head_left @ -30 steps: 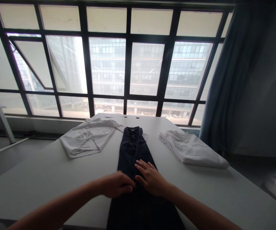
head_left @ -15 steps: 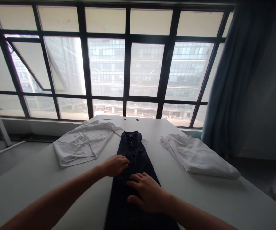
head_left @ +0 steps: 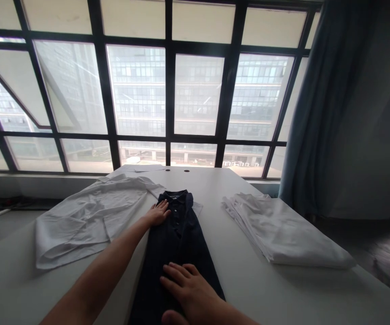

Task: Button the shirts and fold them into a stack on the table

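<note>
A dark navy shirt [head_left: 190,239], folded into a long narrow strip, lies on the white table with its collar at the far end and a few buttons showing. Near the collar, my left hand [head_left: 158,213] rests flat on the shirt's left shoulder with its fingers stretched out. Closer to me, my right hand [head_left: 190,289] lies on the lower part of the shirt, fingers spread and palm down. Neither hand grips the cloth. The shirt's bottom end runs out of view at the lower edge.
A rumpled white shirt [head_left: 89,216] is spread on the table's left side. Folded white cloth [head_left: 289,232] lies stacked on the right. The white table [head_left: 211,180] reaches toward large windows, with a blue-grey curtain [head_left: 326,113] at the right.
My left hand has moved up the navy shirt, away from me, to beside the collar. My right hand has shifted nearer to me along the shirt. The view has come closer.
</note>
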`<state>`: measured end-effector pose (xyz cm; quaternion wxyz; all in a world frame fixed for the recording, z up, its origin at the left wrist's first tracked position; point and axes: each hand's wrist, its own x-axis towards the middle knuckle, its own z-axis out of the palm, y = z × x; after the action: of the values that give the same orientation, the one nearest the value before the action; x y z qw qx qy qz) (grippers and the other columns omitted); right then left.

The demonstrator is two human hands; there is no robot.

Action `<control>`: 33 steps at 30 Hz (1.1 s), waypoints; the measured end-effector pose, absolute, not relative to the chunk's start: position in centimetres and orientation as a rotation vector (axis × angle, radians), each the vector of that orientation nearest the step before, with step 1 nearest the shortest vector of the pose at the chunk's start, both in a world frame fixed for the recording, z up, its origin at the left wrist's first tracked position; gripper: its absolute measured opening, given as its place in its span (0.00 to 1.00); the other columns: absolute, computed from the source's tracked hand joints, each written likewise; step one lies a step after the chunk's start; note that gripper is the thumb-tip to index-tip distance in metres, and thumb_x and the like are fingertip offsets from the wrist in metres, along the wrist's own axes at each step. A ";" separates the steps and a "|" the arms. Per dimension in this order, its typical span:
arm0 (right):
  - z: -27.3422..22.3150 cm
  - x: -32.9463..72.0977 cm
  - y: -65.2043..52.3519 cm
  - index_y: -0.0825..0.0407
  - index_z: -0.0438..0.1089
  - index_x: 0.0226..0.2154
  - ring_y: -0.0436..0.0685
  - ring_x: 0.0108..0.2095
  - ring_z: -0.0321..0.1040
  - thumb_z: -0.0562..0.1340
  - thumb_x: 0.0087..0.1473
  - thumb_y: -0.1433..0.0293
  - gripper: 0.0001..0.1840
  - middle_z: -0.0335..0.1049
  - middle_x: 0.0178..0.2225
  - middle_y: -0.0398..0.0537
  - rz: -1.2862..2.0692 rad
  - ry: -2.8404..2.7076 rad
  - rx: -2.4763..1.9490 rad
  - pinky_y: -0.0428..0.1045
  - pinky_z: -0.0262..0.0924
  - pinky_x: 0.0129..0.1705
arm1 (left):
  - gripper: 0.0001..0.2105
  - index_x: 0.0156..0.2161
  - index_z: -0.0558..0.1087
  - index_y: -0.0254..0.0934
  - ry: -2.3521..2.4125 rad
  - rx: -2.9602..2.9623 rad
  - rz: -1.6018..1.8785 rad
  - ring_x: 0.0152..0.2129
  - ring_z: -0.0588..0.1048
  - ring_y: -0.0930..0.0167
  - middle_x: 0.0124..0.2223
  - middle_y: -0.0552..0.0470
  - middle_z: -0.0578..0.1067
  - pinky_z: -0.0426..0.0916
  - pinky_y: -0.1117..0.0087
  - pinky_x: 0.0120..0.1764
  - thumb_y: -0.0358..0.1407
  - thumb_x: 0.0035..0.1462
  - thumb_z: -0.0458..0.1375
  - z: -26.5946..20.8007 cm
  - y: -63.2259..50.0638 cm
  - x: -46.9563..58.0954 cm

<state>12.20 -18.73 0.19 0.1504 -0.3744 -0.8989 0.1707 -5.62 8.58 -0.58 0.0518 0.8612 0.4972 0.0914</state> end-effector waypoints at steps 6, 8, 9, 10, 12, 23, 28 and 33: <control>-1.0 12.3 -17.7 0.47 0.55 0.65 0.67 0.65 0.50 0.51 0.58 0.42 0.41 0.53 0.66 0.55 0.400 -2.619 -1.046 0.62 0.47 0.63 | 0.28 0.45 0.77 0.33 1.612 2.543 0.568 0.54 0.70 0.54 0.52 0.34 0.75 0.58 0.56 0.56 0.52 0.66 0.41 2.6 8.2 1.3; -1.4 12.3 -17.5 0.48 0.55 0.65 0.66 0.65 0.50 0.52 0.59 0.43 0.40 0.54 0.66 0.55 0.378 -2.626 -1.031 0.62 0.47 0.63 | 0.26 0.44 0.76 0.33 1.587 2.395 0.592 0.50 0.73 0.54 0.49 0.36 0.77 0.64 0.61 0.50 0.56 0.60 0.51 3.3 8.3 4.2; -1.6 12.4 -17.5 0.48 0.55 0.65 0.66 0.66 0.50 0.52 0.59 0.43 0.39 0.54 0.66 0.55 0.364 -2.628 -1.028 0.61 0.46 0.64 | 0.26 0.45 0.75 0.32 1.592 2.319 0.591 0.49 0.74 0.55 0.49 0.35 0.77 0.66 0.63 0.48 0.55 0.56 0.57 3.5 8.5 5.4; -1.9 12.4 -17.4 0.48 0.55 0.65 0.65 0.66 0.50 0.52 0.60 0.45 0.38 0.54 0.66 0.55 0.345 -2.629 -1.026 0.61 0.46 0.64 | 0.26 0.47 0.74 0.31 1.605 2.257 0.583 0.48 0.74 0.55 0.50 0.34 0.76 0.66 0.65 0.46 0.52 0.52 0.62 3.5 8.8 6.5; -2.4 12.4 -17.3 0.47 0.54 0.65 0.64 0.66 0.50 0.51 0.63 0.49 0.33 0.54 0.66 0.54 0.289 -2.634 -1.027 0.60 0.47 0.64 | 0.24 0.46 0.74 0.27 1.636 2.180 0.570 0.48 0.75 0.55 0.49 0.31 0.76 0.67 0.68 0.43 0.44 0.48 0.67 3.5 9.8 7.8; -3.2 11.8 -16.9 0.48 0.58 0.59 0.59 0.62 0.56 0.49 0.68 0.61 0.20 0.60 0.63 0.49 -0.056 -2.651 -0.998 0.55 0.57 0.58 | 0.17 0.53 0.69 0.30 1.650 2.263 0.643 0.47 0.76 0.60 0.49 0.36 0.76 0.68 0.66 0.46 0.36 0.61 0.58 1.6 12.5 8.5; -3.3 11.8 -17.1 0.46 0.58 0.59 0.58 0.62 0.57 0.49 0.68 0.63 0.20 0.61 0.62 0.47 -0.082 -2.642 -1.031 0.55 0.57 0.58 | 0.17 0.53 0.70 0.34 1.573 2.500 0.697 0.55 0.69 0.55 0.55 0.36 0.72 0.62 0.57 0.54 0.39 0.63 0.56 2.8 10.9 8.4; -2.3 12.0 -17.4 0.48 0.56 0.62 0.60 0.64 0.53 0.50 0.67 0.57 0.25 0.58 0.64 0.51 0.053 -2.634 -1.027 0.58 0.52 0.61 | 0.27 0.58 0.69 0.35 1.164 2.825 0.396 0.61 0.62 0.56 0.62 0.38 0.67 0.54 0.54 0.60 0.52 0.66 0.45 0.8 9.1 7.0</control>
<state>12.01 -17.39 -2.34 0.1564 -0.3588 -0.9200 0.0185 6.97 9.06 0.84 0.0301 0.9165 0.3777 0.1283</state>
